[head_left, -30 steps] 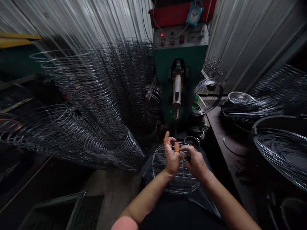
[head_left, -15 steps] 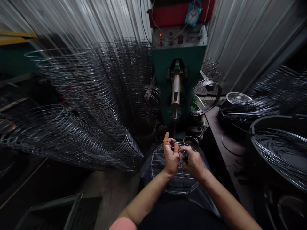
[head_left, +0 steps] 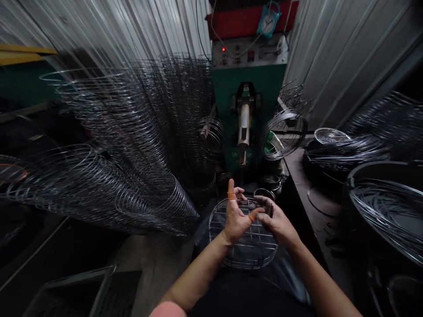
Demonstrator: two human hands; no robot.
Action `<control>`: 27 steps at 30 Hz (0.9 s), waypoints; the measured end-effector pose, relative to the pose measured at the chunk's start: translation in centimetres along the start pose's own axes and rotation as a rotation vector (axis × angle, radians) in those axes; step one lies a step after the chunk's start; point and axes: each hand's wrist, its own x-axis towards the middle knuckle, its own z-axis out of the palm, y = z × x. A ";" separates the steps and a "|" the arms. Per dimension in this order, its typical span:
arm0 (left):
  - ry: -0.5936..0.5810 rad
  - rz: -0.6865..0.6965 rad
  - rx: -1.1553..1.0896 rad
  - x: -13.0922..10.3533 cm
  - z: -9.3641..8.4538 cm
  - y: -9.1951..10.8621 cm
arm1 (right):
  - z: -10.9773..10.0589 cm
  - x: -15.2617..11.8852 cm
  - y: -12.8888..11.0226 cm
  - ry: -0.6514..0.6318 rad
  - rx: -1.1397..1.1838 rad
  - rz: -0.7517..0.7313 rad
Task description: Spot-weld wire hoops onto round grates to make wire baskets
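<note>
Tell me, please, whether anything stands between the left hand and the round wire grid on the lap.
Nothing visible stands between the left hand and the round wire grid below it. The right hand is alongside, at the left thumb; whether either hand touches the grid is unclear.

Metalworking shop. Green machine (head_left: pixel 264 81) with control panel (head_left: pixel 257 53), red light lit. Tall stacks of wire rings (head_left: pixel 128 119) left, bin of loose wire (head_left: pixel 354 176) right. Corrugated metal walls (head_left: pixel 337 48), dim light.

Left hand (head_left: pixel 235 222) opened wider, thumb (head_left: pixel 255 214) now reaching right hand (head_left: pixel 279 224), right fingers (head_left: pixel 263 201) apparently straighter
</note>
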 end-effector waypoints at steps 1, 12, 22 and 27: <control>-0.024 0.042 0.052 0.0 -0.1 0.2 | 0.1 -0.2 0.1 -0.050 0.081 0.055; -0.144 0.229 0.352 0.3 -1.8 0.7 | -1.0 -1.4 -0.3 -0.150 -0.157 0.033; -0.137 0.375 0.373 -0.1 -2.2 0.0 | -0.5 -1.9 -0.5 -0.115 -0.369 -0.049; -0.124 0.603 0.524 -0.3 -2.6 -0.3 | 0.0 -2.0 -0.3 -0.077 -0.282 -0.042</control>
